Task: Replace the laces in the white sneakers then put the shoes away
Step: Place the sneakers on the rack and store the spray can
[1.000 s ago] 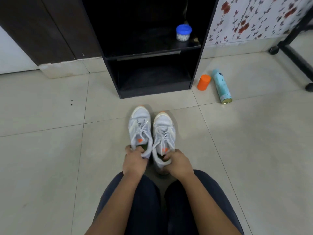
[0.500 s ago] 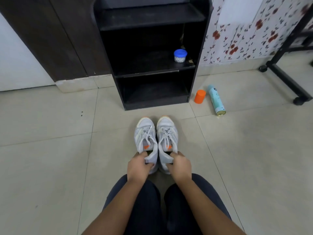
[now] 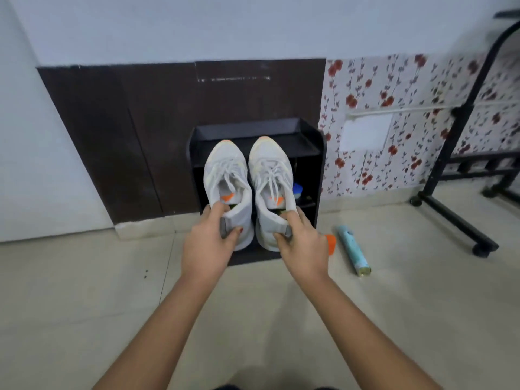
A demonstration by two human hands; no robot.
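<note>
Two white sneakers with white laces and orange tongue marks hang side by side in the air in front of the black shoe rack (image 3: 315, 142). My left hand (image 3: 208, 246) grips the heel of the left sneaker (image 3: 225, 175), fingers inside its collar. My right hand (image 3: 304, 246) grips the heel of the right sneaker (image 3: 270, 170) the same way. Both toes point toward the rack's top shelf. The sneakers hide most of the rack's front.
A teal spray can (image 3: 353, 253) lies on the tiled floor right of the rack, with an orange cap (image 3: 331, 243) beside it. A blue-lidded jar (image 3: 297, 190) sits on a middle shelf. A black wheeled frame (image 3: 455, 218) stands at the right.
Both hands have lifted the sneakers off the floor and carried them forward to the rack. The camera has risen and tilted up, showing the wall.
</note>
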